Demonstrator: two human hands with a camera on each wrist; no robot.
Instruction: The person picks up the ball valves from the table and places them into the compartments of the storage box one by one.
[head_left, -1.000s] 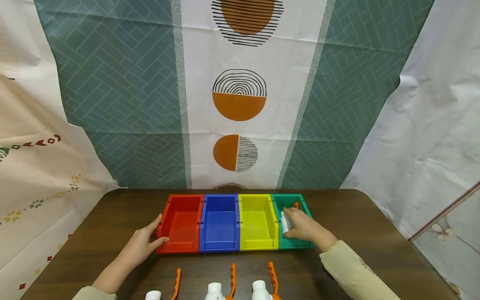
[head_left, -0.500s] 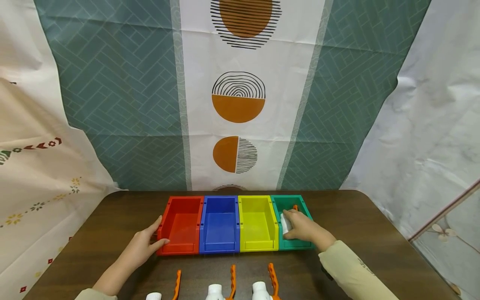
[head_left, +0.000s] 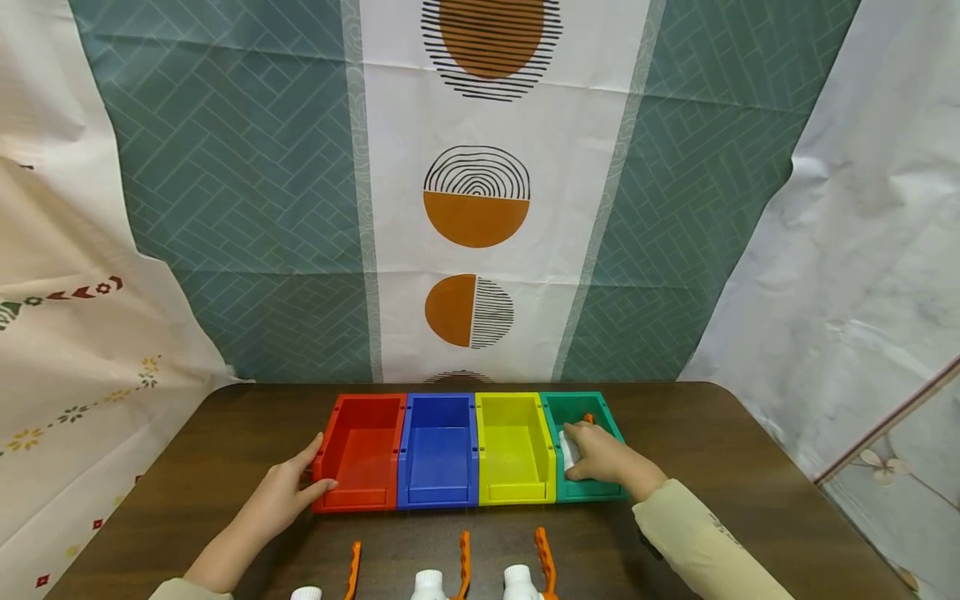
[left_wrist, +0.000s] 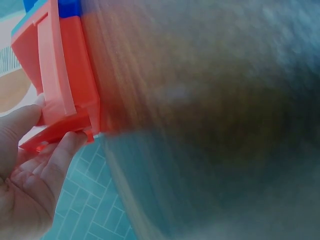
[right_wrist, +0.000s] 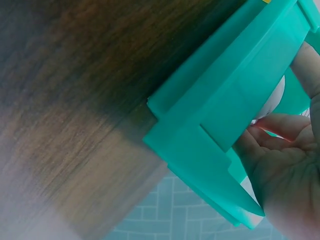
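Observation:
My left hand [head_left: 277,492] touches the left side of the red bin [head_left: 367,498]. In the left wrist view, thumb and fingers are at its corner, the fingers fairly straight. Reaching into the green bin [head_left: 592,490] at the right end of the row, my right hand [head_left: 603,454] holds a white bottle [head_left: 567,452]. An orange piece [head_left: 588,417] shows beyond the fingers; the hand hides whether it belongs to that bottle. In the right wrist view, the bin wall covers most of the bottle, and a rounded white part [right_wrist: 272,100] shows beside the thumb.
A blue bin [head_left: 438,497] and a yellow bin [head_left: 517,492] stand between the red and green ones. Three white bottle tops [head_left: 429,582] with orange grooved handles [head_left: 466,558] show at the near edge of view. A patterned cloth [head_left: 465,367] hangs behind the brown table [head_left: 675,517].
Both hands keep their places at the bins. The whole scene sits slightly lower in the picture now. The right hand appears to have shifted only slightly, still holding the white bottle.

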